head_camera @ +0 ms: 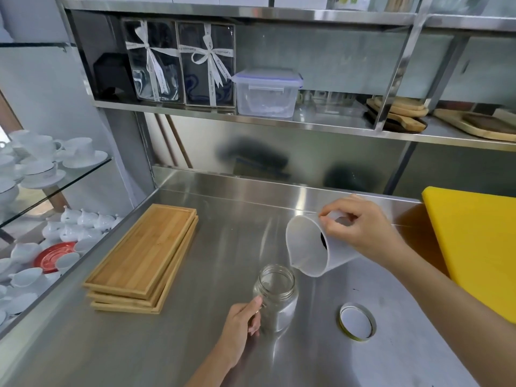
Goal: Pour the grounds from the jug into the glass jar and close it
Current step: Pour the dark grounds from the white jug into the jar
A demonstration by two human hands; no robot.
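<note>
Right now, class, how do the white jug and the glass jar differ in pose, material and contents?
The white jug is held tilted in the air by the right hand; the glass jar stands upright on the counter, steadied by the left hand. The jug is opaque, the jar clear. The jug holds dark grounds; the jar looks empty. Both are open-topped.

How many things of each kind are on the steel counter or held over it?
Glass jar, steadied by the left hand: 1
White jug, tilted in the right hand: 1
Jar lid, lying flat: 1
Wooden trays, stacked: 3
Yellow cutting board: 1
Total: 7
</note>
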